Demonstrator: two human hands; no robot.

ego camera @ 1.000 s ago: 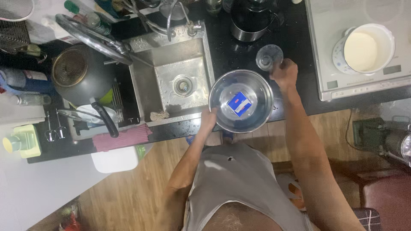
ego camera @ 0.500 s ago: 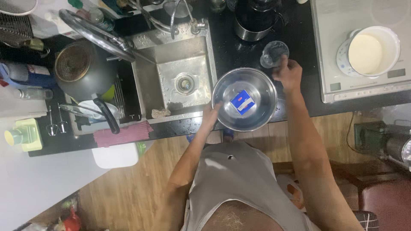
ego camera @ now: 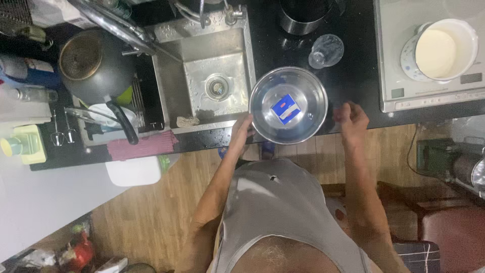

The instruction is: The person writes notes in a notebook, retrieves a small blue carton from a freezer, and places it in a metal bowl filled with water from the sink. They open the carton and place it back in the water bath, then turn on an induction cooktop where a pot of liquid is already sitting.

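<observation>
Left hand (ego camera: 241,132) grips the near-left rim of the steel bowl (ego camera: 289,105), fingers curled onto the edge. Right hand (ego camera: 351,117) sits just beside the bowl's right rim at the front edge of the worktop (ego camera: 353,71), fingers curled in a loose fist; can't tell if it touches the rim or holds anything. Bowl lies between the two hands, slightly further from the body than both, so left hand is the nearer one and the only one w/ clear contact. Bowl is round, no long axis; upright, mouth up.

Bowl: thin polished metal, shiny, shallow curved wall, w/ a blue square sticker (ego camera: 284,108) on the inside bottom. Otherwise empty as far as visible.

Outward: bowl sits on black glossy worktop near its front edge, just right of the steel sink (ego camera: 217,65), which looks wet. Small clear glass lid (ego camera: 326,50) lies behind the bowl, apart from it. Dark metal pot (ego camera: 303,15) at the back edge. Right side: white cooktop (ego camera: 399,60) carrying a white pot (ego camera: 444,48) w/ pale creamy contents. Left of sink: dark kettle (ego camera: 88,65) over a dish rack, pink cloth (ego camera: 141,146) at the front edge.
</observation>
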